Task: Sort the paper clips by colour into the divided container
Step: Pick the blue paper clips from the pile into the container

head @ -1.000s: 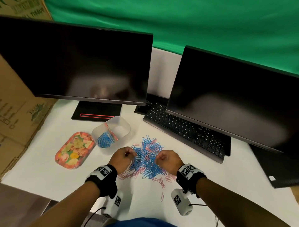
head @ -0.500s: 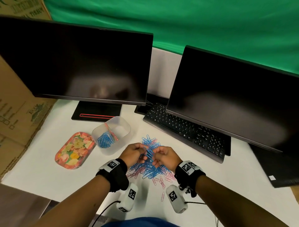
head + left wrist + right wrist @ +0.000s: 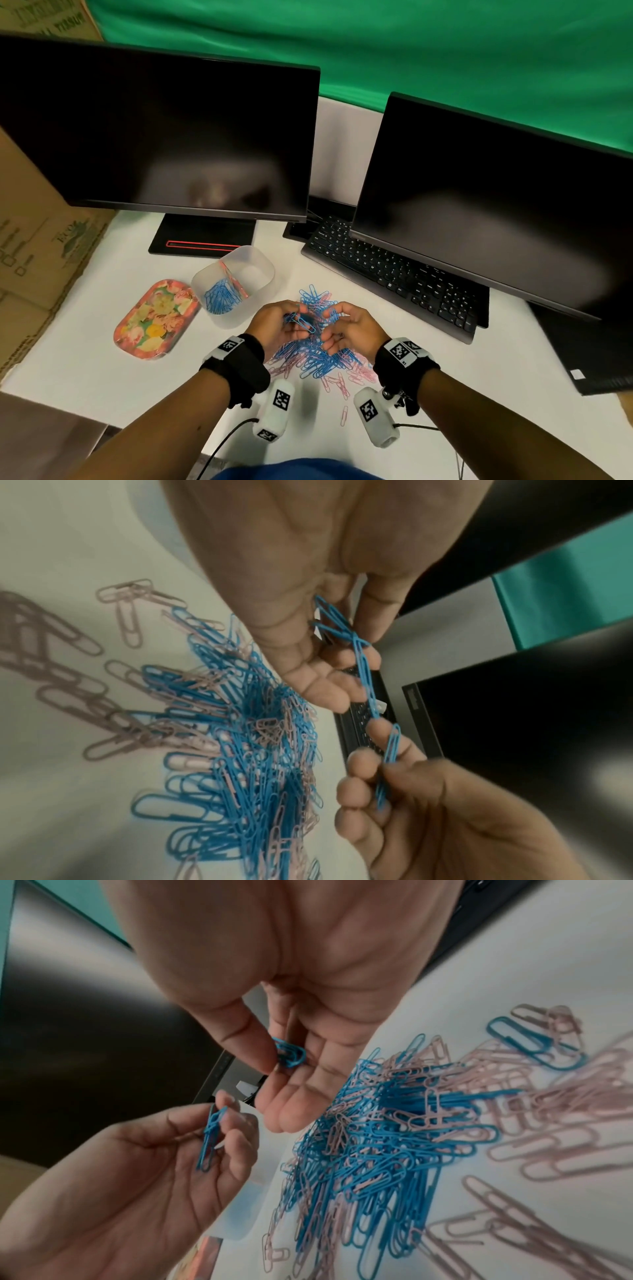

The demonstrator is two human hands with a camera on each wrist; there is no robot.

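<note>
A mixed pile of blue and pink paper clips [image 3: 318, 358] lies on the white desk. Just above it my left hand [image 3: 294, 320] pinches a few blue clips [image 3: 346, 631] between thumb and fingers. Close beside it, my right hand [image 3: 334, 323] pinches another small bunch of blue clips [image 3: 289, 1053]. The two hands almost touch. The translucent divided container [image 3: 263, 274] stands up and to the left of the pile, with blue clips [image 3: 221, 298] in its left compartment and something pink along the divider.
A floral tray [image 3: 156, 318] lies left of the container. A black keyboard [image 3: 394, 274] and two dark monitors [image 3: 164, 137] stand behind the pile. Cardboard boxes [image 3: 34, 240] line the left edge. Loose pink clips [image 3: 342, 387] are scattered toward the desk's near edge.
Both hands rose from the pile's sides and came together over its far part. Each now pinches blue clips, and the left hand has moved right.
</note>
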